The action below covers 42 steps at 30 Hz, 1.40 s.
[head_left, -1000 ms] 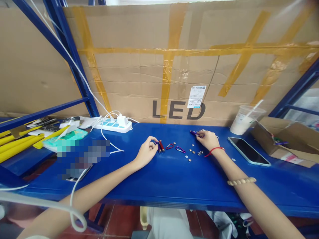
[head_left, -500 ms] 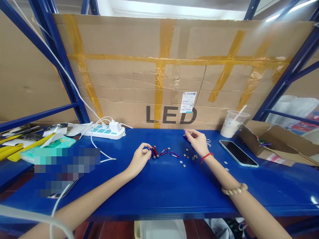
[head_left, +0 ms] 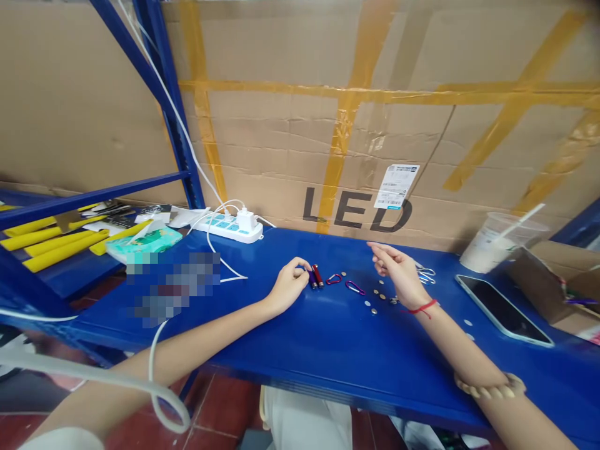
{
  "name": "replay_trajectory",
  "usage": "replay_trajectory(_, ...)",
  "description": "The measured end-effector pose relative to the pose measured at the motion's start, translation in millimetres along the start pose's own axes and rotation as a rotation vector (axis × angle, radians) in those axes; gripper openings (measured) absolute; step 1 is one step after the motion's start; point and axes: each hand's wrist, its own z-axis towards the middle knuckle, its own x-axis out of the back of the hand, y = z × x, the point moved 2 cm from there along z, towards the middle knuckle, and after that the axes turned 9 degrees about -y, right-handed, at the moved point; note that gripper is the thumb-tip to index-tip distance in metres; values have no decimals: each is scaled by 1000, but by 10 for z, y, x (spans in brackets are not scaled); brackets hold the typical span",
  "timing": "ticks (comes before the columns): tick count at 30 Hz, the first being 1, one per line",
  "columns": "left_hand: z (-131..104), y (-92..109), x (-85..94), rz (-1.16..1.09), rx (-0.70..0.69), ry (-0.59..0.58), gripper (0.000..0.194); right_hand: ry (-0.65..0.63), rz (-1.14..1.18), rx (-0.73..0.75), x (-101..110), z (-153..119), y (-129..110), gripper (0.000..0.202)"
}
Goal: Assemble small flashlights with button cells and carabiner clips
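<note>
Landmark: the purple carabiner (head_left: 355, 287), lying on the blue table (head_left: 300, 350). Nearest, a string of pale beads (head_left: 490, 386) ringed the right forearm, right of the landmark. Six small round discs (head_left: 374, 311) lay about the carabiner: two on its near side, three to its right, one beyond its left end. Two more, paler, sat well off to its right, by the single phone (head_left: 506, 309). A cluster of tiny metal bits (head_left: 394, 300) lay right of it, count unclear. Left hand (head_left: 287, 287) was left of it, fingers curled, tips at two slim tubes, one purple (head_left: 311, 279), one red (head_left: 317, 275); could not tell whether they gripped. One red carabiner (head_left: 333, 279) lay between tubes and landmark. Right hand (head_left: 397, 275) hovered to its right, thumb and forefinger drawn close; could not tell if they met or pinched anything. Silvery looped metal (head_left: 426, 275) showed beyond that hand. Farther from the landmark: one cup (head_left: 487, 247) with a straw, right; one power strip (head_left: 234, 228), left; behind, cardboard (head_left: 281, 137) lettered "LED".
</note>
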Motion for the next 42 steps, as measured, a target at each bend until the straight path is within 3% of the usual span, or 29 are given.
replay_trajectory(12,-45,26,-36,156,-41,-31,9,-25,59,-68,-53,-10,25,49)
replay_trajectory(19,-55,76,-63,302,-62,-11,6,-99,530,-194,-174,-55,-20,29)
replay_trajectory(21,-63,74,-73,348,-75,-11,6,-178,685,-248,-232,-85,-46,40)
replay_trajectory(23,-97,92,-98,453,-136,-3,6,-237,769,-258,-291,-126,-76,49)
replay_trajectory(25,-156,136,-153,628,-287,-23,8,-272,808,-230,-348,-177,-107,51)
replay_trajectory(29,-261,216,-304,868,-611,-189,9,-321,876,-219,-452,-287,-165,55)
replay_trajectory(36,-136,212,-313,871,-532,-176,8,-376,901,-282,-540,-416,-203,58)
replay_trajectory(42,-19,197,-370,955,-620,-192,9,-407,849,-313,-579,-469,-197,58)
